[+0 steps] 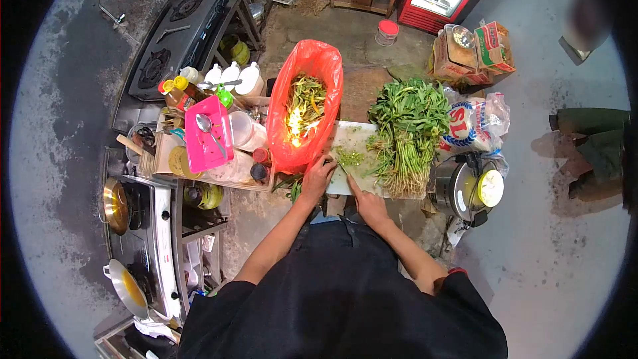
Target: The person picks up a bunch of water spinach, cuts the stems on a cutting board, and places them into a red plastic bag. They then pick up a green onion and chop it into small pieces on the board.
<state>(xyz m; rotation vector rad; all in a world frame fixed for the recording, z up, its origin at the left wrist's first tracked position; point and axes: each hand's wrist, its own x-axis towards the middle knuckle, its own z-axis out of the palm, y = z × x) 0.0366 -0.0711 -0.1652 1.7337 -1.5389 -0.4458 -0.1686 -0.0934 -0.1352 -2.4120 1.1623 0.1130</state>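
Observation:
My right hand point(370, 207) is closed round a knife point(343, 169), its index finger stretched along it, over the near part of a white cutting board point(362, 134). Beside it, my left hand point(319, 178) has its fingers curled together at the board's left edge; what they hold, if anything, is hidden. Chopped green bits point(349, 156) lie on the board just beyond the knife. A large bunch of leafy greens point(409, 126), roots towards me, covers the board's right side. An open red plastic bag point(306, 149) with cut greens point(306, 103) stands beyond my left hand.
Left of the bag are a pink tray point(206, 149) with a spoon, bottles and jars. Farther left stand a stove point(156, 226) and pans point(126, 286). At right are a pressure cooker point(462, 189), a white sack point(468, 123) and another person's legs point(591, 149).

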